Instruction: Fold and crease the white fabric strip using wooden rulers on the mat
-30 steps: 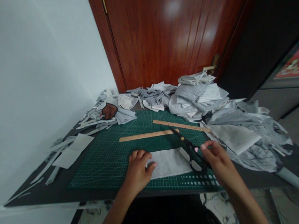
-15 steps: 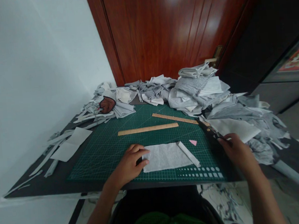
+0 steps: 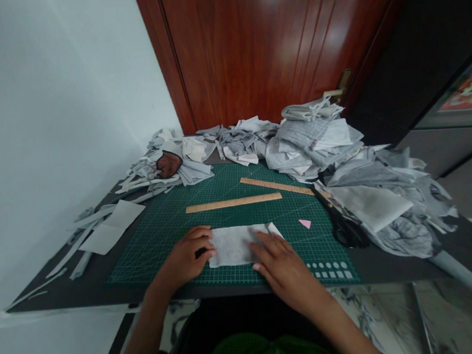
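A rectangular piece of light grey fabric [image 3: 234, 246] lies on the green cutting mat [image 3: 158, 228], its right end partly under my right hand. My left hand [image 3: 187, 255] grips the fabric's left edge between thumb and fingers. My right hand [image 3: 282, 261] rests over the right part with its fingers stretched out, holding nothing. Behind those fingers a folded strip shows at the fabric's end. To the right, black-handled scissors [image 3: 345, 228] lie beside the mat. A small pink triangle [image 3: 305, 224], perhaps tailor's chalk, sits on the mat right of my right hand.
Two wooden rulers, one level [image 3: 234, 203] and one slanted [image 3: 278, 185], lie farther back on the mat. Heaps of grey fabric [image 3: 315, 142] line the back and right side. Pale strips and pieces [image 3: 112, 226] are at the left. A wooden door [image 3: 245, 49] stands behind the table.
My right hand has let go of the scissors, which now lie on the right, and has moved left onto the fabric. The fabric and my left hand have shifted slightly left.
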### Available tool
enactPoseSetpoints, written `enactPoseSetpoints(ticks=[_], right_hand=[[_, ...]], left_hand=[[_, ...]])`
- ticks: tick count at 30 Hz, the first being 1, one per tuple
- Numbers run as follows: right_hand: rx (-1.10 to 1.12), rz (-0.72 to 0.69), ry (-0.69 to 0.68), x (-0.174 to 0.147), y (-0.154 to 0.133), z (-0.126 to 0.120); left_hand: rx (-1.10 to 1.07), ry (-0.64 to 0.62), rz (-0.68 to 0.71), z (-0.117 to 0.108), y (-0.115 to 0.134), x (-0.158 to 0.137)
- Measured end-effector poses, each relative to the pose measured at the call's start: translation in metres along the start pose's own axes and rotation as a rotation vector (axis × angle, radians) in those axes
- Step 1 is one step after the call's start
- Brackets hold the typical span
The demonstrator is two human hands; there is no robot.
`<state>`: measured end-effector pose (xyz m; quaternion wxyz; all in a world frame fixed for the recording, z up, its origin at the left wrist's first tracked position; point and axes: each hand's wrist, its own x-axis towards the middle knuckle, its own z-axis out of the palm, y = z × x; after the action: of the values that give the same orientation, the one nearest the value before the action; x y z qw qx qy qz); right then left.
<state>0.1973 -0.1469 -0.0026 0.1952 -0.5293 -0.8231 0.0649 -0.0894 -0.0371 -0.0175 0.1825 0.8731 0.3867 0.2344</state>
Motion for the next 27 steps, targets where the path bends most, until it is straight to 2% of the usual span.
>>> enactPoseSetpoints(ticks=[4,9,14,20,27], right_hand=[[-0.248,0.215,0.009,-0.003,0.033,0.002],[-0.471,0.32,0.004,-0.006,0.057,-0.005],[-0.481,0.41,0.042,-0.006,0.062,-0.005],[-0.442,0.463,0.12,-0.008,0.071,0.001],[-0.392,0.417,0.124,-0.008,0.07,-0.001]], left_hand=[[0.036,0.022,-0.018,-0.01,-0.014,-0.008],[0.048,0.029,-0.057,-0.014,-0.016,-0.009],[0.04,0.047,-0.116,-0.014,-0.02,-0.011],[0.012,0.041,-0.118,-0.015,-0.025,-0.016],[-0.069,-0.034,-0.154,-0.019,-0.024,-0.019]])
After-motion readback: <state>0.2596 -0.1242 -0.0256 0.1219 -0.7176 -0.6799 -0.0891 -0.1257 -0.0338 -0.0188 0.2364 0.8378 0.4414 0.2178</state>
